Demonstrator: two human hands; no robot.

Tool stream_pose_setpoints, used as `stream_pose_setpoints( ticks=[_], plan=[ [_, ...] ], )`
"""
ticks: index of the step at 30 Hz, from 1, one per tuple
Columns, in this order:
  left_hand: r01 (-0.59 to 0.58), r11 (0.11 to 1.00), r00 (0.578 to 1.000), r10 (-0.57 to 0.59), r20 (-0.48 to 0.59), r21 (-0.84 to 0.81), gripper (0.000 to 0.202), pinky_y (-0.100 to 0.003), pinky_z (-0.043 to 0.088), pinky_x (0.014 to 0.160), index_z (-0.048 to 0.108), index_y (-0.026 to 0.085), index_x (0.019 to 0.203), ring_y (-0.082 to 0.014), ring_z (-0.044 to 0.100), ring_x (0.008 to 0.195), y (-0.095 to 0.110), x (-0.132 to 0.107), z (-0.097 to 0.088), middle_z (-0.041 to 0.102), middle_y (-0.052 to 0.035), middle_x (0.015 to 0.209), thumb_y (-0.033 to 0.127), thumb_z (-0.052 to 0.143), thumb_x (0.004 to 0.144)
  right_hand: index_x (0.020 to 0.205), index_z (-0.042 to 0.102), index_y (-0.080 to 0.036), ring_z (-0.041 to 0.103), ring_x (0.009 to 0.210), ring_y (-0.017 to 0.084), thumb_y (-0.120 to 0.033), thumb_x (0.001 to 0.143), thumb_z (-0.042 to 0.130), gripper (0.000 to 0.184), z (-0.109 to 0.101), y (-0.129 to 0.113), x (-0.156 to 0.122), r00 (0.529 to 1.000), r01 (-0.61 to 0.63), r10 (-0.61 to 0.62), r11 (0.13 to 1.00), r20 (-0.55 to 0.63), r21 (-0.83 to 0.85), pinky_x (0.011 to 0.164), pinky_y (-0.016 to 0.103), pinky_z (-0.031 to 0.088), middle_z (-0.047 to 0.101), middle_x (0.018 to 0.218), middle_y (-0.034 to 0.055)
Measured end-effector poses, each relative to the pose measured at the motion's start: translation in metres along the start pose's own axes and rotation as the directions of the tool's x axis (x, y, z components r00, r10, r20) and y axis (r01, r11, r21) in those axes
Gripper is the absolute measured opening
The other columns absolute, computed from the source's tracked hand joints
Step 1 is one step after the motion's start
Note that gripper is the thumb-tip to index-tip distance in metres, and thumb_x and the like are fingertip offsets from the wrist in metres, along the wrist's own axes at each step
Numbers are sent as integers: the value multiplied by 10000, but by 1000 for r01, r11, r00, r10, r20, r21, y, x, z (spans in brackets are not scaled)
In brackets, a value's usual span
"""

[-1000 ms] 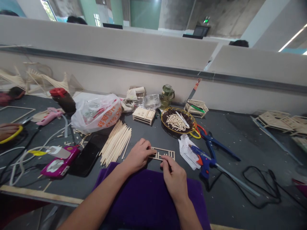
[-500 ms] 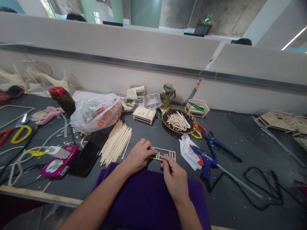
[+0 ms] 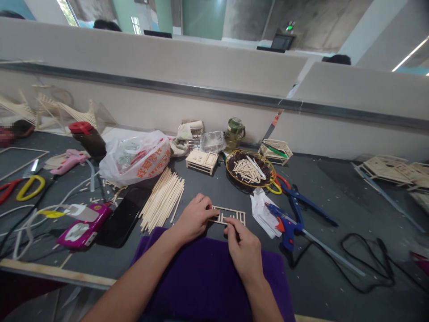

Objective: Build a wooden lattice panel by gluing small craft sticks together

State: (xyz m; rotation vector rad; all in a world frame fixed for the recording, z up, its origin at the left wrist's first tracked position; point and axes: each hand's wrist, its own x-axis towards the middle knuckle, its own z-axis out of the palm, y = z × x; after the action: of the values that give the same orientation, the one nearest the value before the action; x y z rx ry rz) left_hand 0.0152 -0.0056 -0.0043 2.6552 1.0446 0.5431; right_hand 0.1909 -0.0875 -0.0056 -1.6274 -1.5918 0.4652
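A small rectangular frame of thin wooden sticks [image 3: 232, 209] lies flat on the dark table, with several short crosspieces inside it. My left hand [image 3: 197, 215] is closed on the frame's left end, its thumb and fingers pressed together there. At the near edge of the frame, my right hand [image 3: 244, 248] is closed in a pinch. Its fingertips cover what they grip, which looks like a part of the frame or a small stick on it. Under my forearms is a purple cloth [image 3: 208, 277].
Left of my hands lie long wooden sticks [image 3: 162, 201], a black phone [image 3: 122, 219] and a magenta power strip [image 3: 85, 226]. Beyond them is a basket [image 3: 230, 175] of short sticks. To the right, a blue glue gun [image 3: 288, 226] rests by folded white paper [image 3: 263, 212] and blue-handled pliers [image 3: 311, 205].
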Motion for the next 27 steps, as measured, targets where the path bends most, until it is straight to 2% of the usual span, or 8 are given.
stream_pose_setpoints(
  ticks=[19,27],
  plan=[
    [-2,1000,1000,2,-8,-10,344,-347,410,837,671,249,1127,-218,406,952,0,0,0,532,-78,972,107,444,911,1025,701,-228,714,746,155,-286,921,430,296,-2,0,-1,1000,-25,25,1000,14,-16,677,231,504,750,830,19],
    [-6,1000,1000,5,-29,-15,349,-346,417,824,678,236,1104,-213,411,937,0,0,1,535,-78,951,96,417,920,1000,695,-214,711,700,176,-335,912,461,278,-4,6,1,978,-181,187,981,-90,66,680,256,508,746,752,20]
  ],
)
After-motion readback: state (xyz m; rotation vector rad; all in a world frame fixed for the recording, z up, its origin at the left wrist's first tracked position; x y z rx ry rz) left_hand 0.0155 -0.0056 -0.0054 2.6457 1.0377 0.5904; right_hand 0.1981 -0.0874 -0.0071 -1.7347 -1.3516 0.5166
